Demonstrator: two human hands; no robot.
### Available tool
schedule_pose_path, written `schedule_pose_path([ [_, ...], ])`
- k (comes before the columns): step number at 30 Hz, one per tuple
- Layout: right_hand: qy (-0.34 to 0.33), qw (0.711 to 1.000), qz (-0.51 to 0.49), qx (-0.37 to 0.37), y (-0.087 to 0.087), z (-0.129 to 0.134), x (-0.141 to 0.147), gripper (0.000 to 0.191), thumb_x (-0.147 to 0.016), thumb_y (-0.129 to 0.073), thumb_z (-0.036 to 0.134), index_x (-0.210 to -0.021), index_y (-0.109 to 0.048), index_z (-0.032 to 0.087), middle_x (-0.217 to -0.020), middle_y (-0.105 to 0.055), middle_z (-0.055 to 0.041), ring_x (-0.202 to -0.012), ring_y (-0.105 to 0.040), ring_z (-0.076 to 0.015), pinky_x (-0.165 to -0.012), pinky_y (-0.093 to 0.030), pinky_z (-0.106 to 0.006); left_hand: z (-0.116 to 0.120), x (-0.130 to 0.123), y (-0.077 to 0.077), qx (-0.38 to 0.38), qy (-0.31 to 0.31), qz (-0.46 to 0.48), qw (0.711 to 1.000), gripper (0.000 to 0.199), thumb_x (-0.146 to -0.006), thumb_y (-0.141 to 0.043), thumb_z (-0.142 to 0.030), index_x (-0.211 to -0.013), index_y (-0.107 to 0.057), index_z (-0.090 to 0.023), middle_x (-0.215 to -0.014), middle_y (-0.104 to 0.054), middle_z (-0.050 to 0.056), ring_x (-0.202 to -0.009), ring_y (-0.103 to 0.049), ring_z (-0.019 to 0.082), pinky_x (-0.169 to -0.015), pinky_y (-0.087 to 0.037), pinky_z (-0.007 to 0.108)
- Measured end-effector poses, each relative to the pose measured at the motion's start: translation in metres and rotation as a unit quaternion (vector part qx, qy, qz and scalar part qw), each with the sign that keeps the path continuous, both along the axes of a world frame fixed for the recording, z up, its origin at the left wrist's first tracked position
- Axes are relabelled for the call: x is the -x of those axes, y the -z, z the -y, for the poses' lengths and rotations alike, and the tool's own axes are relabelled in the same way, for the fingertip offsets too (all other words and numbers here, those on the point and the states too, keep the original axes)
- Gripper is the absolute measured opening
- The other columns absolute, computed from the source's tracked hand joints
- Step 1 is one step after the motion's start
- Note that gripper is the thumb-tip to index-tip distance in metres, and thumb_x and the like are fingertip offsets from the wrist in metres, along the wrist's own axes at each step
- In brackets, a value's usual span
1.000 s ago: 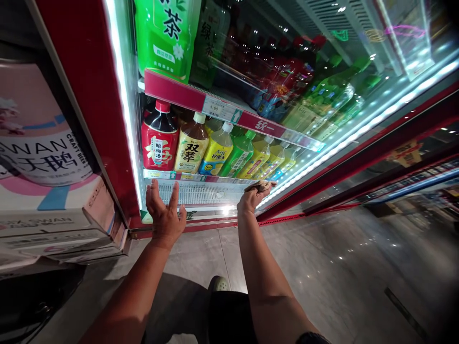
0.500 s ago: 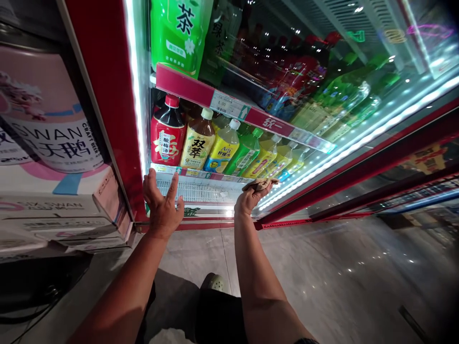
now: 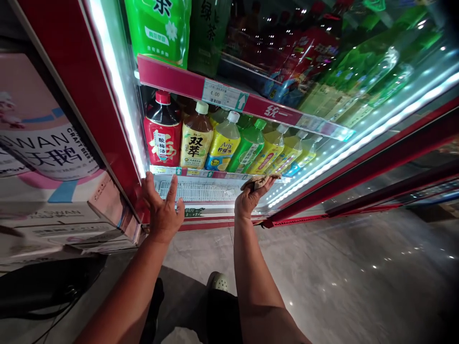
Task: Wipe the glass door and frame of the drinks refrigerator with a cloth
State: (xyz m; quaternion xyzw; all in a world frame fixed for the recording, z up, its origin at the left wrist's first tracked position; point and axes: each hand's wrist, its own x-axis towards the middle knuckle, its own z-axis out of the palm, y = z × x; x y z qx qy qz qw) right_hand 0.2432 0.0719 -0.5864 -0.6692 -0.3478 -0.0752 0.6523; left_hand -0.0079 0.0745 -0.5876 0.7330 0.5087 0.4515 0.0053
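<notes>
to work the brown cloth (image 3: 259,181) well, you'd likely want it spread flat under even pressure; it's in your right hand (image 3: 248,200), fingers bent around it, just before the lower label strip (image 3: 193,173). your left hand (image 3: 164,210) holds nothing visible, fingers spread wide, its back toward you; whether it touches anything is unclear.

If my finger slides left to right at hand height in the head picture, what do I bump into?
Stacked cartons, then the left hand, green printing, the right hand holding a cloth, then a bright red strip.
</notes>
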Motion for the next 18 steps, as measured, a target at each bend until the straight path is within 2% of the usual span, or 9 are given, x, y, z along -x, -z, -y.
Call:
schedule_pose_path([
  [5, 0.04, 0.995, -0.092, -0.013, 0.025, -0.007, 0.001, 0.089, -0.079, -0.037, 0.019, -0.164, -0.01, 0.011, -0.173, -0.007, -0.0175, -0.163, -0.012, -0.0185, -0.13, -0.018, -0.05, -0.002, 0.003, 0.002, -0.036, 0.005, -0.007, 0.999, 0.103, -0.083, -0.066, -0.01, -0.164, -0.012, -0.045, -0.174, 0.019, 0.002, -0.16, -0.003, 0.046, -0.127, -0.016, 0.069],
  [7, 0.025, 0.998, -0.048, -0.024, 0.026, -0.01, 0.003, 0.087, -0.081, -0.037, 0.017, -0.163, -0.012, 0.012, -0.173, -0.007, -0.0176, -0.163, -0.01, -0.0204, -0.13, -0.018, -0.053, -0.003, 0.003, 0.002, -0.05, 0.006, -0.006, 0.999, 0.104, -0.082, -0.067, -0.009, -0.164, -0.013, -0.046, -0.174, 0.02, 0.0, -0.16, -0.003, 0.045, -0.127, -0.019, 0.067],
  [11, -0.024, 0.993, 0.116, -0.028, 0.026, -0.012, 0.005, 0.078, -0.087, -0.039, 0.014, -0.163, -0.018, 0.013, -0.173, -0.011, -0.0199, -0.164, -0.005, -0.0238, -0.129, -0.016, -0.058, -0.003, 0.001, 0.003, -0.057, 0.015, -0.008, 0.998, 0.101, -0.082, -0.068, -0.009, -0.163, -0.02, -0.046, -0.174, 0.02, -0.002, -0.16, -0.003, 0.046, -0.128, -0.017, 0.068],
  [14, -0.01, 0.987, 0.15, -0.049, 0.04, -0.015, 0.001, 0.077, -0.089, -0.035, 0.012, -0.163, -0.016, 0.012, -0.171, -0.011, -0.0229, -0.164, -0.005, -0.0241, -0.127, -0.02, -0.062, -0.002, 0.001, 0.003, -0.053, 0.017, -0.013, 0.998, 0.095, -0.085, -0.065, -0.009, -0.162, -0.024, -0.046, -0.175, 0.017, -0.001, -0.16, -0.005, 0.045, -0.127, -0.017, 0.069],
  [18, 0.034, 0.982, 0.169, -0.079, 0.055, -0.02, -0.001, 0.081, -0.088, -0.028, 0.007, -0.165, -0.002, 0.014, -0.173, 0.0, -0.0216, -0.164, 0.0, -0.0204, -0.125, -0.027, -0.06, -0.001, 0.002, 0.004, -0.045, -0.002, -0.018, 0.999, 0.087, -0.086, -0.063, -0.011, -0.162, -0.031, -0.04, -0.175, 0.015, 0.002, -0.16, -0.008, 0.046, -0.127, -0.018, 0.07],
])
